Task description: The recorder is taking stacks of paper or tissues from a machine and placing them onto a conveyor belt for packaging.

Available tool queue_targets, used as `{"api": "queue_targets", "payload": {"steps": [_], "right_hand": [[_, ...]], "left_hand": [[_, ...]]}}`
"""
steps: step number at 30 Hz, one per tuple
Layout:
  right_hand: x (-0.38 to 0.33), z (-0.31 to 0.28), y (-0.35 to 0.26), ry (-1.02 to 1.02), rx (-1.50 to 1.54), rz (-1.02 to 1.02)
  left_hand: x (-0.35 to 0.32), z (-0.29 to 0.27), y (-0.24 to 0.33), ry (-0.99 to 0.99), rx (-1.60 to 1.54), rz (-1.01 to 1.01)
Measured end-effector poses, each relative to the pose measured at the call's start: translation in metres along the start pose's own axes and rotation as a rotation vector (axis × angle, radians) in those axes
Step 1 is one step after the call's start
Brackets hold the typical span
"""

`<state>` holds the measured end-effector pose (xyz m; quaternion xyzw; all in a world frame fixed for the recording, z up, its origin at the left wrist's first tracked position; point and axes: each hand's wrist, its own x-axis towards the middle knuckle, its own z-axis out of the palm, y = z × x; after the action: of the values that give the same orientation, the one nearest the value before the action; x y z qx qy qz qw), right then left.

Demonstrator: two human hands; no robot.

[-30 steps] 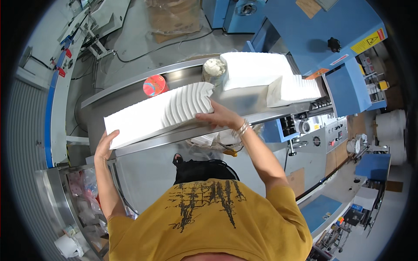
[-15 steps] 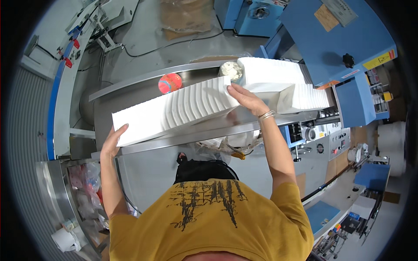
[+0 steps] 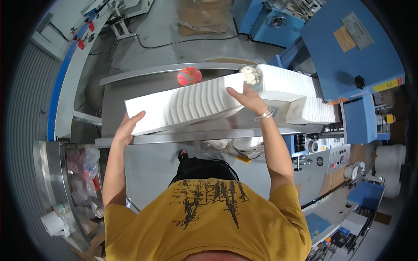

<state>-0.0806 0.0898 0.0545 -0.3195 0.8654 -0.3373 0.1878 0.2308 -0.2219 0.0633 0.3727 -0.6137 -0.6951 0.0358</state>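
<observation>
A long stack of white folded sheets (image 3: pixel 185 104) lies slantwise over a shallow metal trough (image 3: pixel 114 98), its right end farther from me. My left hand (image 3: pixel 128 126) grips the near left end, thumb on top and fingers mostly hidden behind the edge. Around the right end my right hand (image 3: pixel 249 99) is closed, its thumb pressed on the white surface. Beyond the stack sits a round pink-orange patterned object (image 3: pixel 189 76). A clear round container of white pieces (image 3: pixel 250 75) stands just past my right fingers.
More white stacks (image 3: pixel 285 80) fill the trough's right part, up against a blue machine (image 3: pixel 348 48). The trough's metal near rim (image 3: pixel 191 136) runs close to my body. Plastic bags (image 3: pixel 89 167) hang at the left, and a dark cable (image 3: pixel 187 42) crosses the floor behind.
The whole view has shifted and turned slightly. My right hand sits a little farther in from the stack's right end, while the left keeps its hold.
</observation>
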Motion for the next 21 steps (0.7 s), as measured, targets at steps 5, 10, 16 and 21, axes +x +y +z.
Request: {"api": "queue_targets", "payload": {"steps": [5, 10, 16, 21], "right_hand": [[-0.014, -0.005, -0.066, 0.375, -0.779, -0.027], [0.055, 0.071, -0.141, 0.143, -0.532, -0.096], [0.088, 0.102, -0.173, -0.020, -0.496, 0.064], [0.011, 0.030, -0.179, 0.604, -0.174, -0.297]], "left_hand": [[-0.001, 0.006, 0.001, -0.005, 0.022, -0.023], [-0.003, 0.004, 0.003, 0.020, 0.044, -0.030], [0.006, -0.006, -0.005, -0.012, 0.015, -0.015], [0.012, -0.007, -0.006, -0.047, -0.044, -0.023]]}}
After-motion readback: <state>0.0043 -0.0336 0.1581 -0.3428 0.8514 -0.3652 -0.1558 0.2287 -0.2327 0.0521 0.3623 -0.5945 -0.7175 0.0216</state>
